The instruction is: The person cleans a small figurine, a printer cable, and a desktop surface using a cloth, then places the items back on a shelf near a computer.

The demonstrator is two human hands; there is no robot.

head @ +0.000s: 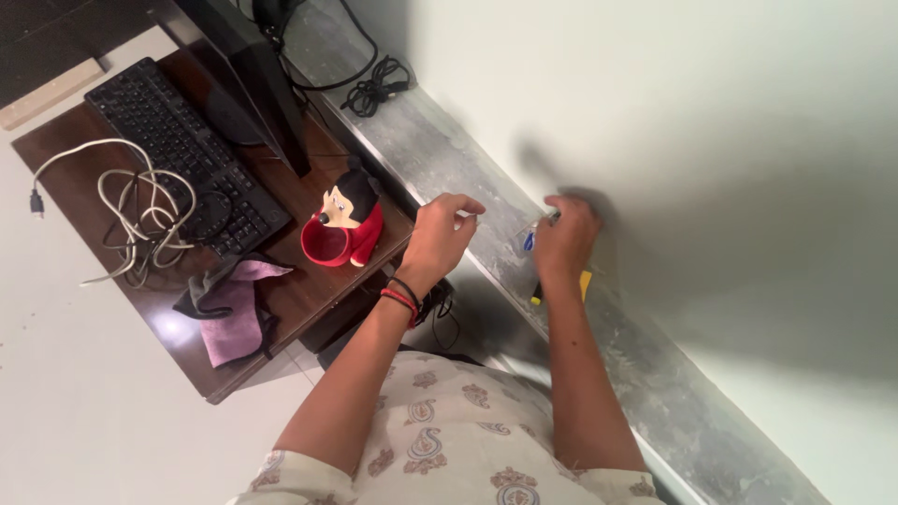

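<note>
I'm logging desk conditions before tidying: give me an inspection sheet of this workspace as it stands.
Surface: grey stone ledge along a pale wall; dark wooden desk beside it.
Job's things: small blue and yellow items on the ledge under the right hand; kind unclear.
Clutter: red figure-shaped mug, pink and grey cloths, black keyboard.
Grippers: left hand pinches something tiny; right hand curled on the items.
Cables: white coil on desk, black bundle on ledge.
Surroundings: monitor stand, pale floor.
</note>
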